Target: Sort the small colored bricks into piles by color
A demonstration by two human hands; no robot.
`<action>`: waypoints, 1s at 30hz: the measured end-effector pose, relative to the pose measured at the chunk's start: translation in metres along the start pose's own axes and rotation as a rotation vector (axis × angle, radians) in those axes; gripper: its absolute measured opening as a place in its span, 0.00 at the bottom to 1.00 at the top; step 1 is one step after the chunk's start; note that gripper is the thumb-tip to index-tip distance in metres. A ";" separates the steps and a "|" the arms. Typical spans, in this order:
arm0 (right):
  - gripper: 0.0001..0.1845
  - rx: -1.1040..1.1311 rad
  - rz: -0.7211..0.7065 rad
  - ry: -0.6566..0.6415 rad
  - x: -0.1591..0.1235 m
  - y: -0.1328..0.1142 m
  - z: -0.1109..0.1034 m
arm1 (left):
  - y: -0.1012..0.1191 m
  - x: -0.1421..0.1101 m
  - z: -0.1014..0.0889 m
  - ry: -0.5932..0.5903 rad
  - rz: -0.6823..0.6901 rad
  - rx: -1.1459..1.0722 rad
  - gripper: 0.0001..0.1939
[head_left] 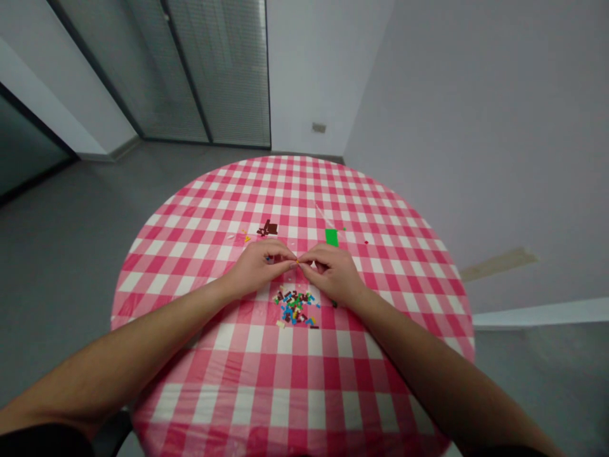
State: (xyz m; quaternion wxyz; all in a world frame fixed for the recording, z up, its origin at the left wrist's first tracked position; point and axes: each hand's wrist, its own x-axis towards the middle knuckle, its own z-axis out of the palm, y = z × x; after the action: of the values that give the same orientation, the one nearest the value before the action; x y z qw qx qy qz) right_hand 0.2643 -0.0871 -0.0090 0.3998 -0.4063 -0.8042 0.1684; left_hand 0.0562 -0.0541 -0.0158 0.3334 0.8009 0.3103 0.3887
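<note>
Whatever lies between the left hand (259,268) and right hand (330,273) is mostly hidden by their fingers (285,255); only a tiny orange speck (297,261) shows. The scattered plastic bricks (295,308) are too small for their exact shapes to be told. The picture's bottom edge cuts off the tabletop (285,393), left arm (118,346) and right arm (428,362).

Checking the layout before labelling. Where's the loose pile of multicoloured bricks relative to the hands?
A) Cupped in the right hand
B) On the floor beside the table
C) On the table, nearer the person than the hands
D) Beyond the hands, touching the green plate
C. The pile of small multicoloured bricks lies on the pink-and-white checked tablecloth, just on the person's side of the left hand and right hand.
</note>
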 end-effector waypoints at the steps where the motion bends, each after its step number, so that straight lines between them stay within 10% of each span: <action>1: 0.07 0.000 0.003 -0.001 0.000 0.000 0.000 | 0.000 0.000 0.000 -0.002 -0.002 0.005 0.05; 10: 0.10 0.030 -0.018 0.007 -0.001 0.001 0.001 | -0.004 0.009 -0.030 0.009 0.031 0.150 0.08; 17: 0.09 0.050 0.029 0.039 -0.001 0.001 -0.001 | -0.056 0.015 -0.088 0.147 -0.334 0.389 0.13; 30: 0.09 0.052 0.075 0.041 -0.002 0.002 -0.002 | -0.074 0.019 -0.082 -0.090 -0.152 0.720 0.17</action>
State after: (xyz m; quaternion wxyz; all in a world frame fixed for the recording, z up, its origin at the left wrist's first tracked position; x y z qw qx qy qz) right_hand 0.2677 -0.0873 -0.0098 0.4198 -0.4291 -0.7755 0.1957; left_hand -0.0202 0.0271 -0.0260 0.0715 0.8579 0.4709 0.1928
